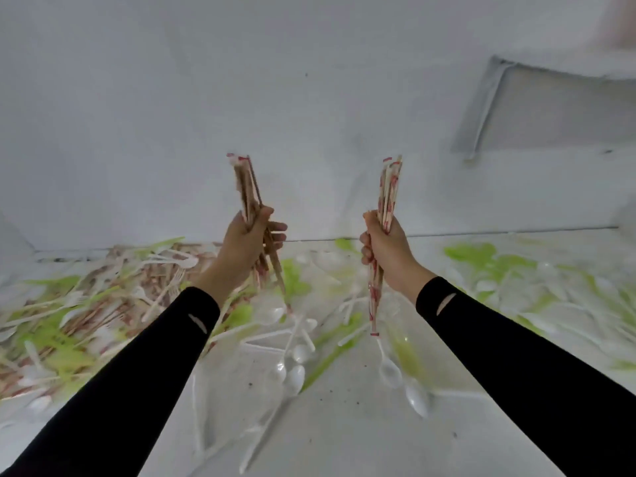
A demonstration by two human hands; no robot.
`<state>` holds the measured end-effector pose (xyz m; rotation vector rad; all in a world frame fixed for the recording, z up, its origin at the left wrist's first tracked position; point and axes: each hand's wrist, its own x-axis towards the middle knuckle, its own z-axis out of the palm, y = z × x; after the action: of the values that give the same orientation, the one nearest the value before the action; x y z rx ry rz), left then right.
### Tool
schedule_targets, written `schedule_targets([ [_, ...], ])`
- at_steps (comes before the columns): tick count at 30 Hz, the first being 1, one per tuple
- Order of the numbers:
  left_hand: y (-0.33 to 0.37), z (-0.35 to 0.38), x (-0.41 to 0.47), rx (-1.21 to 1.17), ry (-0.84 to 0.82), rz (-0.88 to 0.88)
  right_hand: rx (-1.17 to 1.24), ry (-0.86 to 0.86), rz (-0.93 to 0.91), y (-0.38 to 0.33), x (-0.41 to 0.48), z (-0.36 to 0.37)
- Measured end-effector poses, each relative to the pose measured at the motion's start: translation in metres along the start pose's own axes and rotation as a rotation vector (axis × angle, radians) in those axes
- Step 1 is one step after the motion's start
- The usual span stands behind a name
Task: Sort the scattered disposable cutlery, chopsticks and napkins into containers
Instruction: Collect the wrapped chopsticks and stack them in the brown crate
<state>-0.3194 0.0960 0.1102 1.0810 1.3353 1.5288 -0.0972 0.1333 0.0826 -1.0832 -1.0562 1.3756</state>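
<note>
Head view: your left hand (246,242) and right hand (385,247) each grip, fingers curled, a bundle of paper-wrapped wooden chopsticks (388,197); keep bundles upright, ends aligned.

Chopstick pile (103,304) left, spoons (292,370) centre, wall (241,98) behind

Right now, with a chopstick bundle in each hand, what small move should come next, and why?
Probably pass the right bundle into the left hand, beside the left bundle, freeing the right hand. Both hands grip bundles raised above the surface, so neither can pick more, and loose chopsticks lie piled at left. No container shows plainly.
</note>
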Motion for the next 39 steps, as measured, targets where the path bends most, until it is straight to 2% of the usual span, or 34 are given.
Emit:
schedule_targets([
  [2, 0.004, 0.052, 0.008, -0.341, 0.017, -0.065, -0.013, 0.097, 0.003, -0.007, -0.006, -0.036],
  [4, 0.005, 0.11, 0.006, -0.582, -0.021, -0.146, 0.005, 0.2, 0.007, -0.016, -0.014, -0.073],
  [10, 0.001, 0.265, -0.031, -0.855, -0.189, -0.308, 0.06, 0.448, -0.059, -0.047, -0.038, -0.166],
  [14, -0.01, 0.352, -0.072, -0.822, -0.408, -0.377, 0.102, 0.595, -0.12, -0.074, -0.048, -0.231],
  [18, -0.02, 0.421, -0.119, -0.727, -0.527, -0.501, 0.116, 0.631, -0.121, -0.088, -0.057, -0.295],
  [23, -0.026, 0.484, -0.143, -0.67, -0.553, -0.504, 0.201, 0.63, -0.125, -0.112, -0.078, -0.382],
  [27, -0.043, 0.53, -0.156, -0.562, -0.563, -0.514, 0.314, 0.65, -0.225, -0.142, -0.094, -0.445],
  [31, -0.062, 0.582, -0.185, -0.553, -0.595, -0.612, 0.423, 0.721, -0.38, -0.174, -0.106, -0.49],
  [34, -0.062, 0.622, -0.21, -0.6, -0.658, -0.696, 0.401, 0.728, -0.437, -0.179, -0.116, -0.511],
  [39, -0.049, 0.686, -0.226, -0.618, -0.778, -0.785, 0.256, 0.702, -0.364, -0.162, -0.131, -0.534],
])
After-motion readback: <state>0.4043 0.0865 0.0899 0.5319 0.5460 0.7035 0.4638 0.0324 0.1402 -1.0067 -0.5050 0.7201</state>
